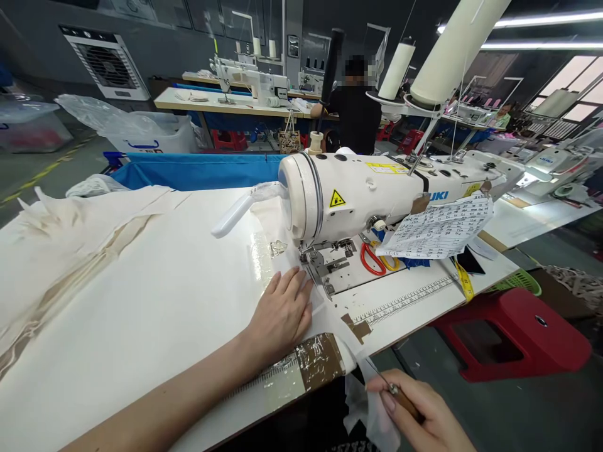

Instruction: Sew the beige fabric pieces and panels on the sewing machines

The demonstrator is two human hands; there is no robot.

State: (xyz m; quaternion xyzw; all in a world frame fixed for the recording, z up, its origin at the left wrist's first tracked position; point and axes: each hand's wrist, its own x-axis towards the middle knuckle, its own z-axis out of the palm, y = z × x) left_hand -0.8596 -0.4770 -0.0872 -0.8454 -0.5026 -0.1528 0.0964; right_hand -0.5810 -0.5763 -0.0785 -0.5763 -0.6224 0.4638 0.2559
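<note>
My left hand [281, 307] lies flat with fingers stretched out on white fabric [325, 314], pressing it to the table just left of the presser foot [315, 258] of a white sewing machine [367, 194]. My right hand [419, 414] is below the table's front edge, fingers closed on a thin metal tool with a brown handle [398, 394] and on the hanging end of the white fabric [372, 408].
A heap of cream fabric [61, 245] covers the table's left. Red-handled scissors [372, 258], a printed paper [438, 229] and a yellow tape measure [465, 280] lie by the machine. A red stool [518, 333] stands at right. Another person [355, 107] works at a far table.
</note>
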